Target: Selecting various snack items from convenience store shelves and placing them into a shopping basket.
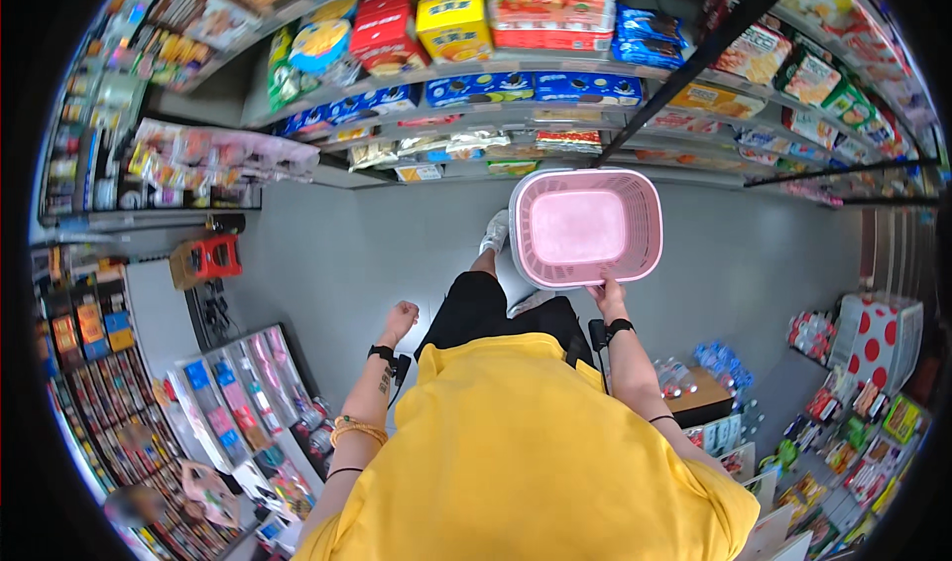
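A pink plastic basket (575, 226) with slotted walls is in front of me, slightly to the right, before the shelves. A paler rim shows along its left and lower edge; I cannot tell whether that is a second basket under it. My right hand (609, 293) grips the near edge of the basket, thumb over the rim. My left hand (402, 317) hangs free beside my leg on the left, its fingers curled in with nothing visible in them. Both wrists wear black bands.
Shelves of packaged snacks (535, 87) run across the front, with a dark upright post (684, 75). A red stool (215, 256) and a display counter (248, 392) stand left. Bottle packs (724, 363) and a polka-dotted box (878, 343) are on the right. Another person (203, 492) is lower left.
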A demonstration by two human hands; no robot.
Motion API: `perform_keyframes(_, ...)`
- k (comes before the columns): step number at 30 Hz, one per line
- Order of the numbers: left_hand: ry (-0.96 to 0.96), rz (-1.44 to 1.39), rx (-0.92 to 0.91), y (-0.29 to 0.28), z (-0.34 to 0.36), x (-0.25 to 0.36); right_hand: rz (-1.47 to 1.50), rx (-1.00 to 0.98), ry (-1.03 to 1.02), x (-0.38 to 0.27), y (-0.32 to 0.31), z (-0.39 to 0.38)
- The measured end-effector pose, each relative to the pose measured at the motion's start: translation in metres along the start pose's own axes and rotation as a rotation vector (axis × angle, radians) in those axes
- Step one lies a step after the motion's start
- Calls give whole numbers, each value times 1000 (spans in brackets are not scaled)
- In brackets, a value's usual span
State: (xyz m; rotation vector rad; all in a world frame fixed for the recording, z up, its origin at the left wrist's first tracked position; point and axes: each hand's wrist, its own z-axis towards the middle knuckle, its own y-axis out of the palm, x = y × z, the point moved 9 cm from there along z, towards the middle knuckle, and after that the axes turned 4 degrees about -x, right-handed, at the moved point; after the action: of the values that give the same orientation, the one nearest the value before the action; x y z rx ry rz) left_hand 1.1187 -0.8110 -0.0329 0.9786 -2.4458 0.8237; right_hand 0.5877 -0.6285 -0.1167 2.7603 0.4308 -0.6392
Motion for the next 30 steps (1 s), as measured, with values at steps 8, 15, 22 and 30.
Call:
perform_keyframes(8,-20,62,46,27,-39,-24,-73,-117,43,12,-6,18)
perform_keyframes(15,-106,154,120,19,-68,-91,-417,-77,174,8,-4,-43)
perform_keyframes(22,5,203,120,-19,-70,-82,-577,-150,179,39,-50,-60)
perform_keyframes(30,15,253,108,-98,-33,-111,-601,-80,122,88,-28,-108)
